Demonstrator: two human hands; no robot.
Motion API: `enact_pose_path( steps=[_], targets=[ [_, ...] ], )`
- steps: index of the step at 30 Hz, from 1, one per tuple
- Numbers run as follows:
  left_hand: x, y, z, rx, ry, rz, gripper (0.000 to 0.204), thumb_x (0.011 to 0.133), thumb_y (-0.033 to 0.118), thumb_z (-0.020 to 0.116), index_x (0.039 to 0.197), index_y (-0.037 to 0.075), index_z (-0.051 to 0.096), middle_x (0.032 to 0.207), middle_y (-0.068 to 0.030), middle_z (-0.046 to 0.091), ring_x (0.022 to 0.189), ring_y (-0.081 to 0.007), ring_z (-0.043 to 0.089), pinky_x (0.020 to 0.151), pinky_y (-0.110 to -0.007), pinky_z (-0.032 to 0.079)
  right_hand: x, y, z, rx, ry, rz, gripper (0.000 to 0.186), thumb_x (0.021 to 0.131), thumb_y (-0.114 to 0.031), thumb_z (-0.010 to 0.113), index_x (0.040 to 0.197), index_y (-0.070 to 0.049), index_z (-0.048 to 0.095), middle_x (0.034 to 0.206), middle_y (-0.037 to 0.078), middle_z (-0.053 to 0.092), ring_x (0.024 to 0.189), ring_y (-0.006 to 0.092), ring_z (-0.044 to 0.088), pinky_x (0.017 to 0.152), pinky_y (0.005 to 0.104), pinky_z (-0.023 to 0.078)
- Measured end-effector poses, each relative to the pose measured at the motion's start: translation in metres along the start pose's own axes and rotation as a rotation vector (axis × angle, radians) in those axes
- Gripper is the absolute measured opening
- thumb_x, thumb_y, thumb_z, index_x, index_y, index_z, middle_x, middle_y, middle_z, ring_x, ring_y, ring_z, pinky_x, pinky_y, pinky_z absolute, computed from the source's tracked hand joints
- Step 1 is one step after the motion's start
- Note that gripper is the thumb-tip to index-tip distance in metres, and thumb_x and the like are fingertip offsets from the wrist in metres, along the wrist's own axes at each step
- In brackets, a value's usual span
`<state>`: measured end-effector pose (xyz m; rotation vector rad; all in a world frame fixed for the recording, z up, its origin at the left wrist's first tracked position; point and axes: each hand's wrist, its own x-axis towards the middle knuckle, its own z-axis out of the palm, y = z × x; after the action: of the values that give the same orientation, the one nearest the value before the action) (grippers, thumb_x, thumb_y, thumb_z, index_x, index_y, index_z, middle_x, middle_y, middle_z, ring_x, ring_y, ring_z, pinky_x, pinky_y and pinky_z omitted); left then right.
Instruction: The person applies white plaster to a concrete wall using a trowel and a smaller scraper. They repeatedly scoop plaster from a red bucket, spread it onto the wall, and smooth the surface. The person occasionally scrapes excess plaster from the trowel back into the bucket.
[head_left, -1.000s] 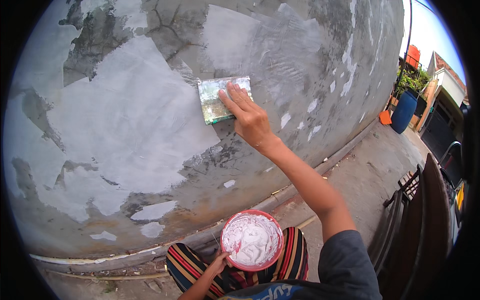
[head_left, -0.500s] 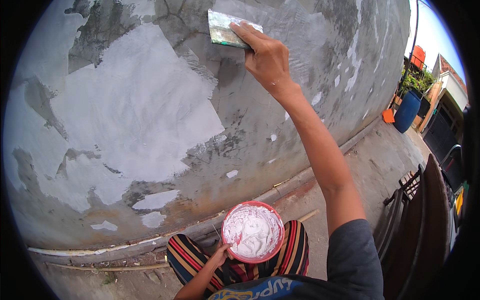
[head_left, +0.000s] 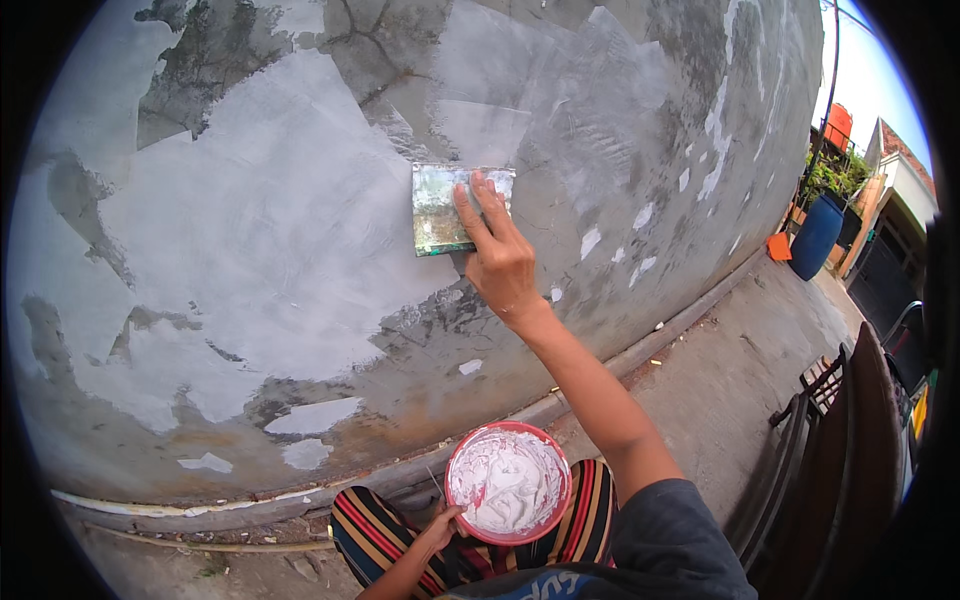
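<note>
My right hand [head_left: 500, 262] grips a flat, wide putty scraper [head_left: 435, 212], smeared white with a green lower edge. Two fingers lie spread along its face, and the blade is against the grey wall [head_left: 500, 330], at the right border of a large white coated patch [head_left: 270, 220]. Low in front of me, my left hand [head_left: 437, 530] holds the near left rim of a red bowl [head_left: 512, 540]. Thick white putty [head_left: 515, 485] fills much of the bowl, which is above my lap. A thin rod shows beside the bowl's left side; I cannot tell what it belongs to.
Smaller white patches dot the wall, and cracks run through its upper part. A concrete ledge [head_left: 590, 377] follows the wall's foot. To the right stands a dark brown bench-like piece [head_left: 850, 450]. Farther off are a blue barrel [head_left: 817, 238] and an orange object [head_left: 779, 247].
My right hand has drawn the scraper down the wall and slightly left, and a fresh pale smear shows above it. My left hand still holds the bowl.
</note>
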<state>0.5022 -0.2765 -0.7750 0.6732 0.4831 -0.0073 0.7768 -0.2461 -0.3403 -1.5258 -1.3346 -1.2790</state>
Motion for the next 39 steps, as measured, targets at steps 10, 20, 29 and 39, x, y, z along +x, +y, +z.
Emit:
enact_pose_path(
  steps=[10, 20, 29, 39],
  targets=[
    [0.01, -0.003, -0.012, 0.059, -0.061, -0.023, 0.065, 0.08, 0.014, 0.069, 0.134, 0.006, 0.035, 0.113, -0.0088, 0.057, 0.095, -0.02, 0.06, 0.073, -0.035, 0.053, 0.08, 0.017, -0.073, -0.022, 0.088, -0.029, 0.065, 0.068, 0.015, 0.056, 0.126, -0.013, 0.062, 0.115, 0.009, 0.065, 0.1, 0.0291, 0.063, 0.077, 0.0377, 0.056],
    [0.004, 0.001, -0.01, 0.038, -0.137, 0.003, 0.056, 0.083, 0.011, 0.067, 0.13, 0.005, 0.037, 0.102, -0.0081, 0.061, 0.085, -0.0185, 0.063, 0.066, -0.035, 0.055, 0.002, -0.016, -0.042, 0.037, -0.212, 0.024, 0.067, 0.065, 0.014, 0.059, 0.123, -0.018, 0.064, 0.109, 0.004, 0.064, 0.089, 0.025, 0.06, 0.07, 0.0353, 0.052],
    [-0.003, 0.001, 0.002, 0.044, -0.033, -0.015, 0.065, 0.079, 0.016, 0.07, 0.134, 0.008, 0.035, 0.111, -0.0077, 0.058, 0.094, -0.0198, 0.06, 0.072, -0.035, 0.052, 0.201, 0.052, -0.101, -0.119, 0.158, -0.159, 0.038, 0.075, 0.003, 0.056, 0.108, -0.01, 0.069, 0.088, 0.013, 0.064, 0.081, 0.0336, 0.062, 0.069, 0.0408, 0.049],
    [0.013, -0.007, -0.027, -0.026, -0.003, -0.026, 0.06, 0.081, 0.011, 0.065, 0.134, 0.007, 0.038, 0.117, -0.0078, 0.057, 0.104, -0.0201, 0.057, 0.083, -0.039, 0.051, 0.064, 0.007, -0.046, -0.138, -0.179, -0.177, 0.073, 0.062, 0.009, 0.061, 0.129, -0.019, 0.059, 0.109, 0.002, 0.063, 0.082, 0.0228, 0.058, 0.063, 0.0336, 0.054]
  ],
)
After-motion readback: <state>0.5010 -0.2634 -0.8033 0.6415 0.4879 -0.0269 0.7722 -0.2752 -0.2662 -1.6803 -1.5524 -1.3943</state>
